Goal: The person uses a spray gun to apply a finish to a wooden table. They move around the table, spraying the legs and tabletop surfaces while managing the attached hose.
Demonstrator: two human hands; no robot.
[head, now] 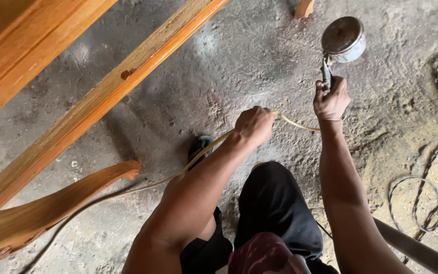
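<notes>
The right hand is closed tight round the dark grip of a metal spray gun with a round silvery cup on top, held out over the grey concrete floor. The left hand is curled shut round a thin yellowish air hose, which runs from the gun's handle through that fist and trails away low to the left.

The gun looks rigid and fairly top-heavy: the lidded cup sits above the grip, so the weight probably rides over the wrist (more so if the cup is full). The grip below the cup is the sensible place to take it; the cup's smooth metal would likely slip. The hose is soft and springy, easy to gather in a fist, and seems light.

The gun's long axis runs from grip to cup, pointing away from the person and slightly right in this view; which way the nozzle faces cannot be told. The hose's length lies diagonally, upper right to lower left.

Orange-brown varnished wooden rails slant across the left, with a curved carved wooden piece below them. A dark cable loops on the floor to the right.
</notes>
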